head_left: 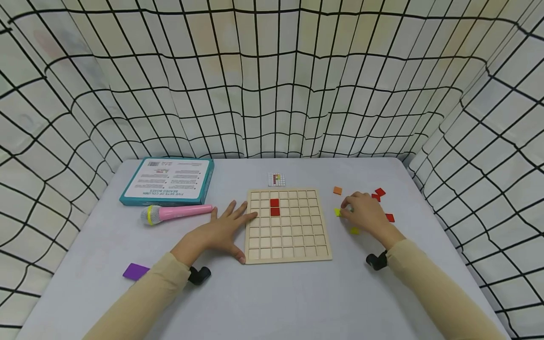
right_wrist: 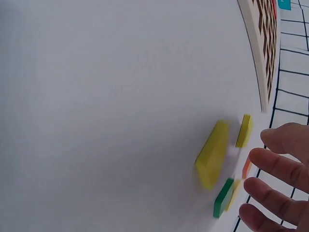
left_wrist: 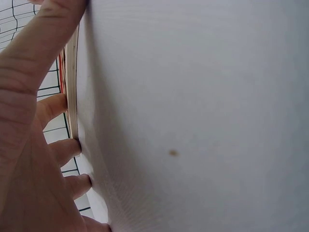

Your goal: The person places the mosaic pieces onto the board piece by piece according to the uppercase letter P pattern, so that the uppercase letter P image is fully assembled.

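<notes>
A wooden grid board (head_left: 297,241) lies flat, with two red tiles (head_left: 275,207) in neighbouring cells of one column. My left hand (head_left: 223,231) is spread at the board's left side, with fingertips and thumb at its edge. Right of the board, my right hand (head_left: 364,211) hovers over loose tiles, fingers loosely bent and nothing between them. Below those fingers, the right wrist view shows a yellow tile (right_wrist: 212,157), a second yellow tile (right_wrist: 244,130) and a green tile (right_wrist: 223,198). Part of an orange tile (right_wrist: 246,167) shows behind a fingertip.
Several red tiles (head_left: 390,217) lie beyond my right hand. A small pattern card (head_left: 276,179) sits behind the board. To the left are a teal box (head_left: 170,182), a pink toy microphone (head_left: 182,212) and a purple piece (head_left: 135,271). Black-grid white cloth surrounds the table.
</notes>
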The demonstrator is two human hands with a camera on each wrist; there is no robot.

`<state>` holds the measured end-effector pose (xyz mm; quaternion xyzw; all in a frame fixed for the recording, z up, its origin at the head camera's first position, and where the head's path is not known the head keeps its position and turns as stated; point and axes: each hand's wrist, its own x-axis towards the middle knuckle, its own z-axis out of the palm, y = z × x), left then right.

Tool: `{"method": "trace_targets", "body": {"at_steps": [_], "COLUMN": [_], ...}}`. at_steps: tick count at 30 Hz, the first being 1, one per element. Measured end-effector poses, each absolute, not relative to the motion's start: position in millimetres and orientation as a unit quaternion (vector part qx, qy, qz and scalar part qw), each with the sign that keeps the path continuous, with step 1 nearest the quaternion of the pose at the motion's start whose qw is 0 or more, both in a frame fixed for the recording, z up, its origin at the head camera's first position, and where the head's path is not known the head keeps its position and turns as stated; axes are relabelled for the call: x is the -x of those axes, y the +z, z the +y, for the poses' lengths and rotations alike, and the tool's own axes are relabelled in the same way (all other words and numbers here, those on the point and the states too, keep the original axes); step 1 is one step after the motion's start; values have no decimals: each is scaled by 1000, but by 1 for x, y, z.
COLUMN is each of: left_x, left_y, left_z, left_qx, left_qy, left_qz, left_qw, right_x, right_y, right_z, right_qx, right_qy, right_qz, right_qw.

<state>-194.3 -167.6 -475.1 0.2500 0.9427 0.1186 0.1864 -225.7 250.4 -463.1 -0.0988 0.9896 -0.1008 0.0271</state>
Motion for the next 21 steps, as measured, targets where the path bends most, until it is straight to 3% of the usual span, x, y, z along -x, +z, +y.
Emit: {"method": "trace_targets", "body": {"at_steps": [12, 21], "left_x": [196, 197], "left_y": [-477, -478], "left_z": [-168, -168], "left_qx": [-251, -253], "left_qy": [118, 115], "left_qz": [942, 942], "left_qw": [188, 186], "right_x": [220, 217], "right_y": [-459, -461], "right_z": [289, 312], "right_qx": [101, 98], "right_qy": [-76, -61], "right_qz": [992, 993], "right_qw": [7, 25]}}
